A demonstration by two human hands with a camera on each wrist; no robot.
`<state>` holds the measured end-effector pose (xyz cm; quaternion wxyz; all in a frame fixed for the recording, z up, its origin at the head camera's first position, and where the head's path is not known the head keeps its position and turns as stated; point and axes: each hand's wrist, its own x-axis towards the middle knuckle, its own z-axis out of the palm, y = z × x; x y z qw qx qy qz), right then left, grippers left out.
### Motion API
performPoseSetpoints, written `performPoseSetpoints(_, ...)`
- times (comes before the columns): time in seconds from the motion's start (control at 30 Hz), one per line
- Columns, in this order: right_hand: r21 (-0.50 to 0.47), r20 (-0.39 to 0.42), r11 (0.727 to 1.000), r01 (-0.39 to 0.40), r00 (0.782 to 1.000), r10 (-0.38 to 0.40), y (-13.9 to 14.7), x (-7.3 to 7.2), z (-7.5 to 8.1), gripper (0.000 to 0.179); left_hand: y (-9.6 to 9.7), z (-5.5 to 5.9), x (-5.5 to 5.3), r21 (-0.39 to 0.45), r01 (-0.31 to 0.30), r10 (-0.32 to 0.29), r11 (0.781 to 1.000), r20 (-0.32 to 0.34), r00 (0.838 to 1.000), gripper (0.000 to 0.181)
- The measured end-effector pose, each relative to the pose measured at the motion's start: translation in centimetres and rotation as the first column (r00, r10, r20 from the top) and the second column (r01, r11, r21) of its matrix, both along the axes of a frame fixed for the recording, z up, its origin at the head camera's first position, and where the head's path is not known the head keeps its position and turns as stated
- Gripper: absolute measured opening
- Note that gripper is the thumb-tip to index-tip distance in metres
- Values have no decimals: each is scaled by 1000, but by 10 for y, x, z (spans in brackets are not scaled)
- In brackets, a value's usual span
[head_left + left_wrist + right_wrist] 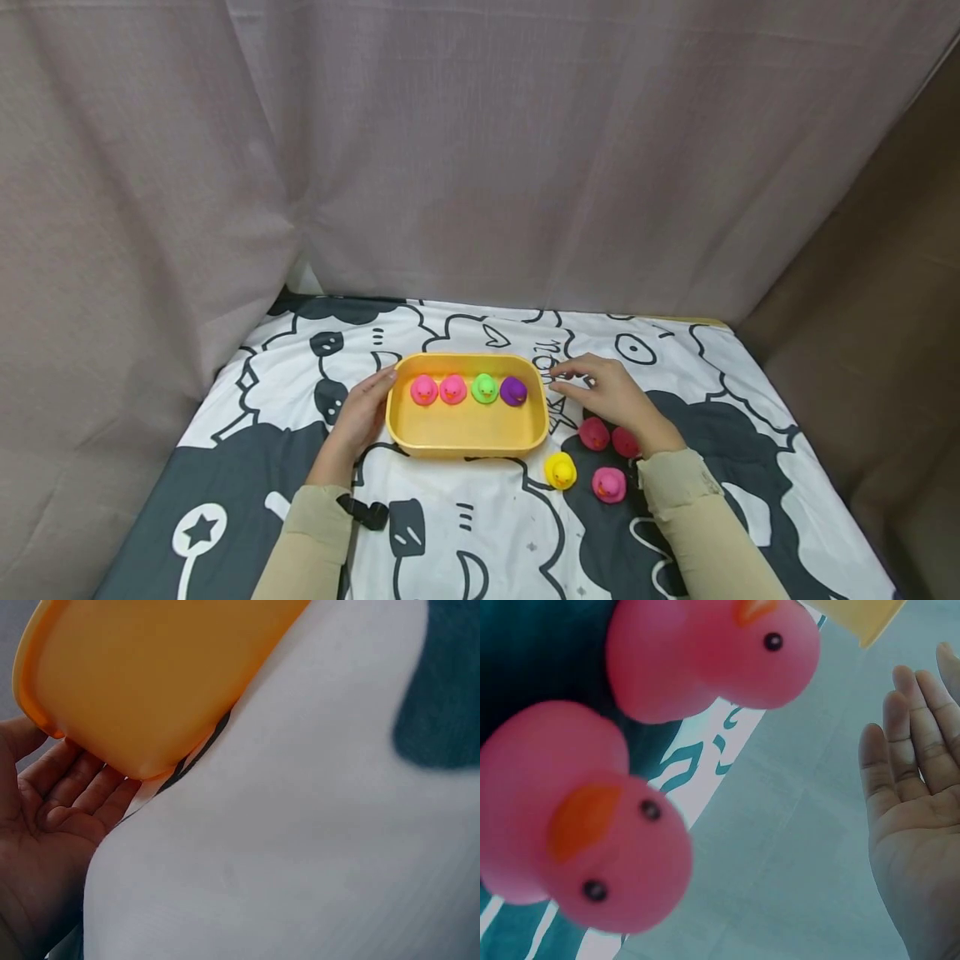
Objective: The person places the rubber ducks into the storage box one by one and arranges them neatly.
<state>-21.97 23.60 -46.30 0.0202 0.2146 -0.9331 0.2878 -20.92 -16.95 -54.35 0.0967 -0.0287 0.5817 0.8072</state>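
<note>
A yellow tray (465, 433) holds a row of small rubber ducks along its far half: two pink ones, the left pink duck (423, 390) and another pink duck (453, 389), then a green duck (484, 388) and a purple duck (513, 391). At the tray's left end my left hand (365, 417) grips it, thumb at the rim and fingers (82, 784) beneath, as the left wrist view shows. Just beyond the right end hovers my right hand (603, 390), holding nothing; its fingers (922, 742) are extended in the right wrist view.
Right of the tray, near my right forearm, lie a yellow duck (560, 471), a pink duck (609, 485) and two darker pink ducks, one (594, 433) beside the other (626, 442). A patterned cloth (465, 533) covers the table; grey curtains (480, 167) hang behind it.
</note>
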Motion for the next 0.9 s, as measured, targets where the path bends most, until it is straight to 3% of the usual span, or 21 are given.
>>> performPoseSetpoints(0.23, 1, -4, 1000, 31, 1000, -31, 10, 10, 1, 30, 0, 2, 0, -8, -9, 10, 1000, 5, 1000, 53)
performPoseSetpoints(0.53, -28, 62, 993, 115, 992, -113, 28, 26, -5, 32, 1, 0, -1, 1, -17, 17, 1000, 24, 1000, 54)
performPoseSetpoints(0.9, 16, 187, 972, 235, 954, -234, 59, 48, -13, 41, 1, 0, 1, -1, -11, 11, 1000, 2, 1000, 52)
